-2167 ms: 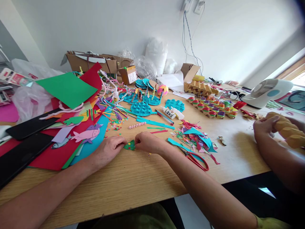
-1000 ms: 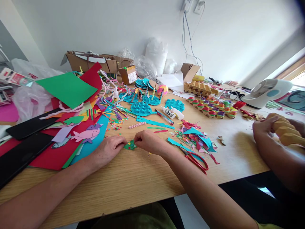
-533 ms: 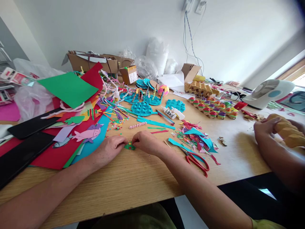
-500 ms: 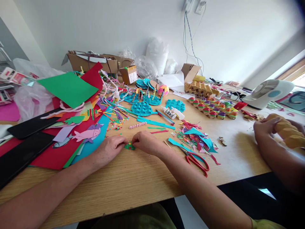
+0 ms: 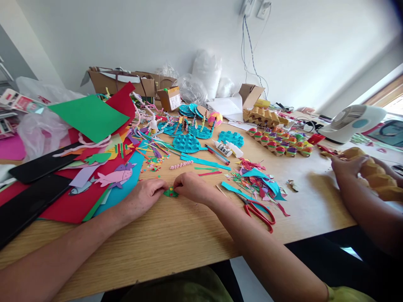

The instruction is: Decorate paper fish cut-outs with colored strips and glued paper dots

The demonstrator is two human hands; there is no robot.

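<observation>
Between my hands lies a small green paper cutout (image 5: 171, 192) with red and yellow dots, low on the tabletop. My left hand (image 5: 150, 193) pinches or presses its left edge with thumb and fingers together. From the other side my right hand (image 5: 191, 187) has its fingertips closed on the right edge, hiding that part. Just beyond them is a pink twisted paper strip (image 5: 181, 165). Red-handled scissors (image 5: 258, 213) rest to the right of my right forearm, against a blue paper strip (image 5: 231, 188).
Coloured paper sheets (image 5: 59, 201) and black phone-like slabs (image 5: 34, 201) cover the left. Paper scraps (image 5: 260, 178), glue bottles (image 5: 223, 148) and blue egg-carton pieces (image 5: 185, 143) lie ahead. At right, a co-worker's hands (image 5: 349, 167) hold a tan egg carton (image 5: 374, 174) near a fan (image 5: 352, 123).
My hands stay almost still on the green cutout. At the right, the co-worker's egg carton has tilted and shifted slightly left.
</observation>
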